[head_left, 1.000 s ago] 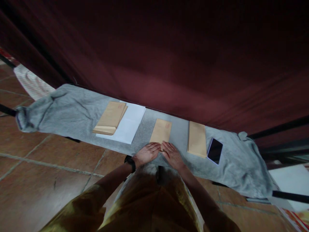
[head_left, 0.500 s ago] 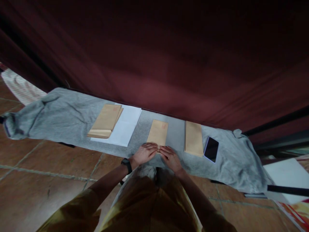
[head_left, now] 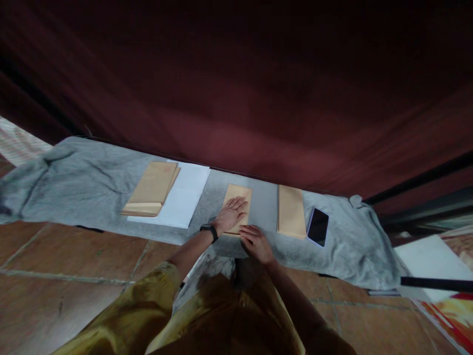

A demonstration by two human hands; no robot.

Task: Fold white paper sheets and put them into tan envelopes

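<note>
Here's the brown envelope (head_left: 239, 191), lying flat on the grey cloth (head_left: 347, 241), right in front of the person. Across it goes the left hand (head_left: 231, 215), palm down, fingers slightly spread and pointing towards the far end, a black watch (head_left: 210, 231) on that wrist. Down at the near right corner, the right hand (head_left: 258, 244) has its fingers close together, tips at the edge; whether they pinch the paper, I can't tell. Out to the left, a pile of envelopes (head_left: 151, 186) partly covers white paper (head_left: 187, 190). Over on the right, another stack of envelopes (head_left: 291, 211), and just beside it a phone (head_left: 318, 227), dark screen up. Beyond the cloth hangs a dark red curtain (head_left: 236, 113); below, floor tiles (head_left: 84, 254).
</note>
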